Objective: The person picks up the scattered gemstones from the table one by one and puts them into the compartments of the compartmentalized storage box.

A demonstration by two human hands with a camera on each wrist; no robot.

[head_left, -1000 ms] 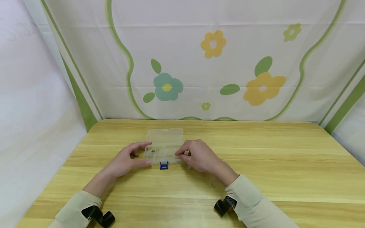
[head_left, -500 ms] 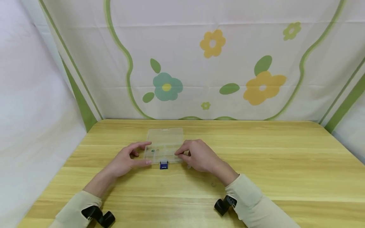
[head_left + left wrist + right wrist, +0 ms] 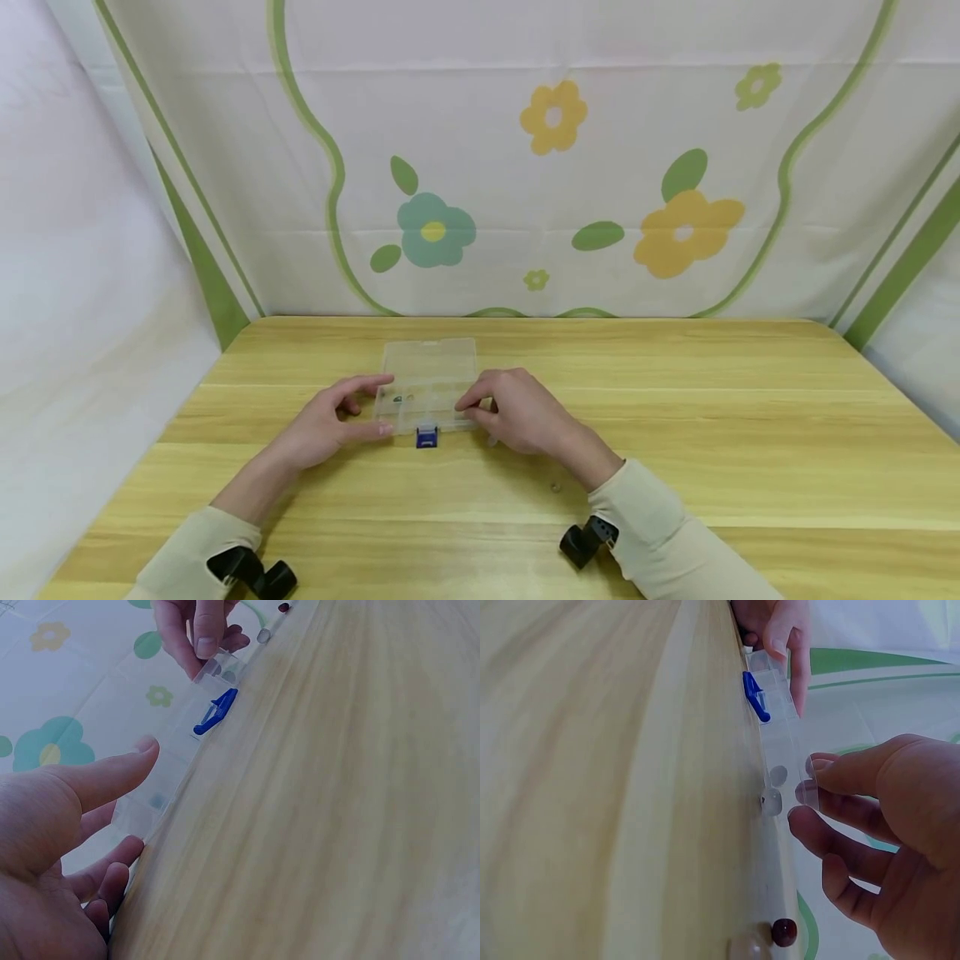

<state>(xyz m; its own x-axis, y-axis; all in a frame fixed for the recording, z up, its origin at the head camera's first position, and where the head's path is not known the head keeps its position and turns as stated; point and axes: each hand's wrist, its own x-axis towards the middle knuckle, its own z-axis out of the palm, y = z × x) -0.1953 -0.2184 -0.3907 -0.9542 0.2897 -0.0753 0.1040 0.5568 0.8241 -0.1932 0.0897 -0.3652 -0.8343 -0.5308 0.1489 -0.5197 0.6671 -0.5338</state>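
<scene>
A clear plastic compartment box (image 3: 431,414) lies on the table, its lid (image 3: 430,358) folded back and its blue latch (image 3: 427,437) facing me. My left hand (image 3: 322,425) holds the box's left end, thumb at the front wall and index finger farther back. My right hand (image 3: 517,408) has thumb and index fingertips at the right-end compartment; those tips show partly through the plastic in the right wrist view, and I cannot tell whether they hold anything. A dark green bead (image 3: 397,399) and a pale bead (image 3: 410,397) sit in left compartments.
A clear bead (image 3: 771,802) lies at the box's front right corner. Nearer the right wrist are a dark red bead (image 3: 784,932) and a pale pink bead (image 3: 750,946). A white flower-print cloth (image 3: 495,167) stands behind the wooden table (image 3: 360,517).
The head view has shifted slightly, moving everything a little to the left in it. Both hands keep their places at the box.
</scene>
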